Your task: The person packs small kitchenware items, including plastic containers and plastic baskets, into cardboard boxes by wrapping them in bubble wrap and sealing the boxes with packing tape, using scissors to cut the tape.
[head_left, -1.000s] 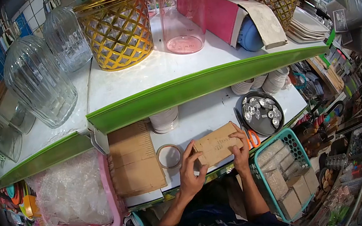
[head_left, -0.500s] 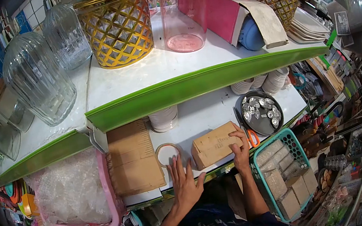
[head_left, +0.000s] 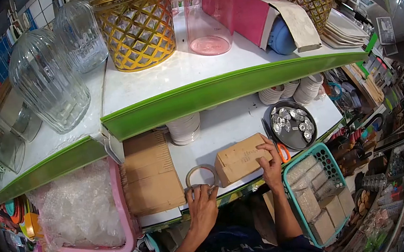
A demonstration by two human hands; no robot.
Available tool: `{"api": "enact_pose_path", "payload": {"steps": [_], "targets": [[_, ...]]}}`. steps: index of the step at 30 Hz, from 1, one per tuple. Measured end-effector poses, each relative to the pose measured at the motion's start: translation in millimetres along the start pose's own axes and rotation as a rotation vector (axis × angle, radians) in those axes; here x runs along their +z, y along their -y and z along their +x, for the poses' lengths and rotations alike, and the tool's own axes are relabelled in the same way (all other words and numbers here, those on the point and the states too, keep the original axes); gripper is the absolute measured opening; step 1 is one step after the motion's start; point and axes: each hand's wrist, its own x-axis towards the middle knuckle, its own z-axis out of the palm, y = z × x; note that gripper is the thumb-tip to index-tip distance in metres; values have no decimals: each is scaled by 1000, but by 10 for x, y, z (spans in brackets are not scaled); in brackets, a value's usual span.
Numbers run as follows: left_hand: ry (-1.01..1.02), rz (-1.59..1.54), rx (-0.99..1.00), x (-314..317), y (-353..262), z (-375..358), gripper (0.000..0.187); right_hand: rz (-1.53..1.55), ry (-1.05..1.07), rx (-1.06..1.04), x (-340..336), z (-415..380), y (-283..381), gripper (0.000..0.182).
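A small brown cardboard box (head_left: 240, 161) with writing on its top stands on the white shelf. My right hand (head_left: 271, 165) grips its right end, the thumb on the front face and the fingers over the top edge. To the left of the box is a roll of tape (head_left: 200, 166), seen as a ring. My left hand (head_left: 203, 209) has its fingers curled on the roll's near edge; the thumb is partly hidden. A flattened piece of brown cardboard (head_left: 150, 177) lies left of the roll.
Orange-handled scissors (head_left: 284, 152) lie by a dark round pan (head_left: 296, 137) of small foil-like pieces. A teal basket (head_left: 292, 205) holds wrapped blocks. Bubble wrap (head_left: 78, 206) fills a pink basket (head_left: 125, 206). Overhead, a green-edged shelf (head_left: 237, 84) carries glass jars (head_left: 48, 84).
My left hand has closed from spread fingers onto the tape roll, which has shifted right and tilted. My right hand stays on the box. The view has shifted slightly.
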Motion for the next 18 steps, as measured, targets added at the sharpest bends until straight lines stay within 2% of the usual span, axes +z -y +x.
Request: {"api": "enact_pose_path", "payload": {"steps": [2, 4, 5, 7, 8, 10, 14, 16, 18], "targets": [[-20, -15, 23, -9, -8, 1, 40, -37, 23, -62, -25, 13, -10, 31], [-66, -284, -34, -19, -28, -2, 39, -41, 22, -55, -25, 16, 35, 29], [-66, -284, -35, -25, -28, -12, 39, -43, 25, -50, -21, 14, 50, 28], [-88, -649, -108, -35, -29, -29, 37, -61, 26, -67, -36, 14, 36, 31], [-90, -650, -108, -60, -46, -27, 37, -80, 26, -84, -42, 15, 31, 37], [-234, -741, -125, -121, -84, -22, 35, -92, 29, -79, -41, 14, 79, 38], [-243, -840, -135, 42, -11, -188, 34, -113, 13, -79, -24, 11, 203, 38], [-301, -1261, -233, 74, -47, -227, 34, -120, -35, -124, -4, -1, 246, 37], [-316, -1248, -156, 62, -48, -230, 39, -126, -83, -172, 13, -26, 314, 35]]}}
